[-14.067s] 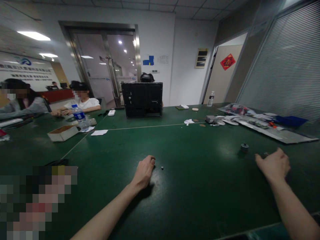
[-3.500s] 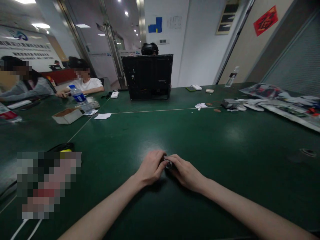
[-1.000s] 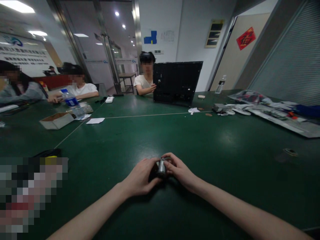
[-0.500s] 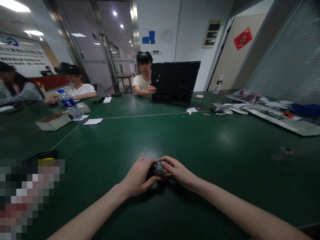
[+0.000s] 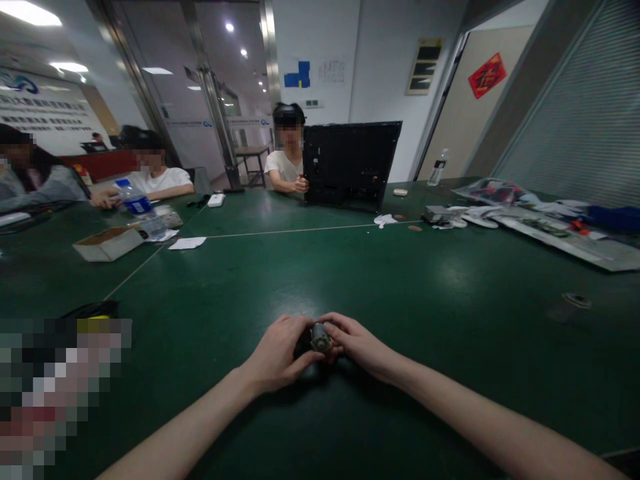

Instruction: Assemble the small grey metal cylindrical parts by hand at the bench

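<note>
A small grey metal electric motor is between my two hands, just above the green table, with its round end face tilted toward me. My left hand curls around its left side, fingertips at the top and thumb by the lower edge. From the right, my right hand grips the motor, with the thumb on its side and the fingers partly hidden behind it. My palms hide part of the table below.
A grey cylinder stands at the right. Boards and plastic bags lie at far right. A person opposite holds a black panel upright. At left are an open box, a water bottle and white paper.
The motor has turned slightly between my fingers, so more of its end face shows. My hands stay in nearly the same place.
</note>
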Available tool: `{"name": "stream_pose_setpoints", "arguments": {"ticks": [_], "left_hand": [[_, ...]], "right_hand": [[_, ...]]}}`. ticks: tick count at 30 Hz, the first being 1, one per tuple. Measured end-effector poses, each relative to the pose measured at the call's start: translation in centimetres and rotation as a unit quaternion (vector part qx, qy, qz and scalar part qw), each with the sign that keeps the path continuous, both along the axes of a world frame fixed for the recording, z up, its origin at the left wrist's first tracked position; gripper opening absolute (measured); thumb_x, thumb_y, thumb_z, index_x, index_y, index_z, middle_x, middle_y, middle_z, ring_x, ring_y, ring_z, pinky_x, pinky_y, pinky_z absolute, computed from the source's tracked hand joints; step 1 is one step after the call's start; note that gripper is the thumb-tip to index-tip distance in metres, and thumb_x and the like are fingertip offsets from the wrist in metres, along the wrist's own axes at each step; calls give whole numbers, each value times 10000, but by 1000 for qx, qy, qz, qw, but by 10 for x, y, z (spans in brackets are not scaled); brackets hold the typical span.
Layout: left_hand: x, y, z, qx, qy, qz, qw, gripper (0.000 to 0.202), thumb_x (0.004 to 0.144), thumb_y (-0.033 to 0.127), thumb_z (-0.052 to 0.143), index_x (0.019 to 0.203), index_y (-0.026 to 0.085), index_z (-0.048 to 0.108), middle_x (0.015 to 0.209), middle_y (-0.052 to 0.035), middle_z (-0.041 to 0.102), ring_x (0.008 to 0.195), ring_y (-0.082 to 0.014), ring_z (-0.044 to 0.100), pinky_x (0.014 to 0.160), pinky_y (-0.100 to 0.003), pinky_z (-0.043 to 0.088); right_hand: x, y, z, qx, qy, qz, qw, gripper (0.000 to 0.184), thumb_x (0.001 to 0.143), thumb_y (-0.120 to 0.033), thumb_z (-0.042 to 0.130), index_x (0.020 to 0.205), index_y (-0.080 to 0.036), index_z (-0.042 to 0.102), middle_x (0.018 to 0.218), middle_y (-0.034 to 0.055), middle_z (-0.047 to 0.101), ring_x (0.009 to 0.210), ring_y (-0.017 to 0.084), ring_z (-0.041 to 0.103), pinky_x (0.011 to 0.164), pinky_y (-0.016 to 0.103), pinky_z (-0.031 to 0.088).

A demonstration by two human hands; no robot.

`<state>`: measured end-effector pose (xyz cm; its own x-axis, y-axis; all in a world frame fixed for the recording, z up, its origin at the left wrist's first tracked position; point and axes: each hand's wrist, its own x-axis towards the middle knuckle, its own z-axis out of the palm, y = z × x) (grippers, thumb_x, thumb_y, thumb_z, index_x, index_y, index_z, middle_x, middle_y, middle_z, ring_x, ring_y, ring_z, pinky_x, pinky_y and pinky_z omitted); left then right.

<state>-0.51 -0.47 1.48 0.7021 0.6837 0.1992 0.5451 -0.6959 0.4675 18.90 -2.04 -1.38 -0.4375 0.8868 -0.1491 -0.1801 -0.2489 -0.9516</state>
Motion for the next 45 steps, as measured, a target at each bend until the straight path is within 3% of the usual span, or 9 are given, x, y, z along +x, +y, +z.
{"name": "stream_pose_setpoints", "arguments": {"ticks": [6,15,24,37,45], "left_hand": [[-1,1,-1,1,-8,-7,1000,302,838,332,573,1094,191,497,1009,-70,612,903,-230,547,848,-385,417],[-2,0,0,-6,-9,-1,1000,300,837,322,575,1093,193,486,996,-61,601,890,-223,538,818,-372,419],[-1,0,1,12,-8,11,1000,276,855,315,544,1078,165,481,980,-72,611,877,-224,543,805,-369,419],[0,2,-1,13,-12,21,1000,266,865,356,520,1060,177,501,986,-79,621,893,-234,555,815,-375,418],[1,3,0,13,-10,20,1000,265,868,345,520,1066,172,495,977,-80,621,885,-233,561,830,-388,421]], "right_hand": [[-1,2,-4,-2,14,2,1000,468,806,-535,572,1066,-155,494,700,-3,599,599,104,596,597,240,472],[1,0,2,7,28,19,999,491,794,-514,602,1101,-149,483,782,15,594,622,98,592,615,240,466],[5,-1,7,16,36,47,998,624,638,-304,791,1174,-189,491,997,44,578,763,117,578,685,250,470],[4,0,6,27,23,42,998,551,691,-330,753,1150,-162,498,923,36,602,678,93,569,665,241,459],[7,1,7,24,26,45,998,579,682,-313,761,1175,-170,493,982,49,604,719,104,583,690,248,470]]}}
